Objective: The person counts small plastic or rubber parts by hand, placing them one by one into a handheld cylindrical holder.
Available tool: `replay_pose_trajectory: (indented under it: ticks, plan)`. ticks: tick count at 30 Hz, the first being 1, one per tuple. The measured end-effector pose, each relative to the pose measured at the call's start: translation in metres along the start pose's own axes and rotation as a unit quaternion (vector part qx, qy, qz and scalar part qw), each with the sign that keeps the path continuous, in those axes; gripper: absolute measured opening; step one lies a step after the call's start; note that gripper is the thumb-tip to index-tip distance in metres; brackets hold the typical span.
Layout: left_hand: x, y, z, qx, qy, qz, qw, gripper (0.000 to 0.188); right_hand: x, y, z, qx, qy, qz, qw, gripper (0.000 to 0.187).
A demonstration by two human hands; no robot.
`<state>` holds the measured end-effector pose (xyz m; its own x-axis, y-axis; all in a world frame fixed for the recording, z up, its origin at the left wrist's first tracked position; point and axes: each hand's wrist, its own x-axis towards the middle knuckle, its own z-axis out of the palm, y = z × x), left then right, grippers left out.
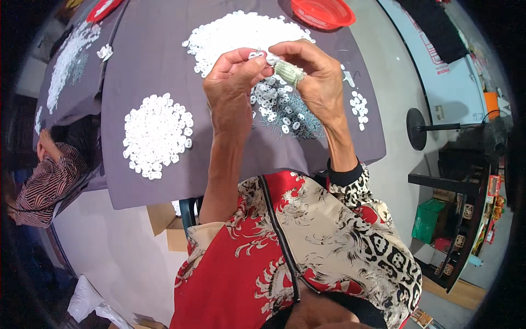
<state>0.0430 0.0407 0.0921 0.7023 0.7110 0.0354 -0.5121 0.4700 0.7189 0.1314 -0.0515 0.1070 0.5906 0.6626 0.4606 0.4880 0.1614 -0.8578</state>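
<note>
Both hands are raised above the grey worktop [148, 66], at 12 o'clock from the torso. The left hand [233, 77] pinches a small white plastic piece [256, 55] between thumb and fingertips. The right hand [312, 74] is clamped on a pale green bundle [289, 72] — apparently thin, springy pins. Judged light, rigid, slippery: grip by the edges. Loose white pieces [156, 134] lie at 10 o'clock.

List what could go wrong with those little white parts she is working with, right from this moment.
1. The small white piece is pinched only at the fingertips of the left hand and right hand, held above the grey table; a slip could drop it into the loose pile below.
2. The heap of white pieces lies near the table's front edge, so a forearm brush might push some off.
</note>
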Motion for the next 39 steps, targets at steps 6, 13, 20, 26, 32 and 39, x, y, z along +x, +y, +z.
replay_pose_trajectory:
  ticks: [6, 13, 20, 26, 32, 39]
  plan:
    - [-0.002, -0.001, -0.002, 0.047, -0.019, 0.018, 0.999, 0.021, 0.000, -0.007, -0.001, -0.172, -0.002, -0.116, 0.978, 0.021]
    - [0.000, -0.003, -0.005, -0.014, -0.018, -0.010, 1.000, 0.022, -0.002, -0.005, -0.001, -0.123, 0.001, -0.121, 0.985, 0.020]
    - [-0.001, 0.000, 0.001, 0.003, -0.016, -0.016, 1.000, 0.021, -0.001, 0.000, -0.004, -0.148, 0.027, -0.154, 0.977, 0.020]
    - [-0.002, 0.001, 0.000, 0.020, -0.023, -0.009, 1.000, 0.021, 0.000, 0.000, -0.004, -0.143, 0.023, -0.164, 0.976, 0.018]
    - [-0.002, -0.001, 0.003, 0.017, -0.018, -0.017, 1.000, 0.020, -0.004, 0.002, -0.003, -0.102, 0.057, -0.116, 0.986, 0.018]
    - [-0.005, -0.001, 0.002, 0.021, -0.028, -0.005, 0.999, 0.020, -0.008, 0.001, -0.009, -0.082, 0.017, -0.096, 0.992, 0.016]
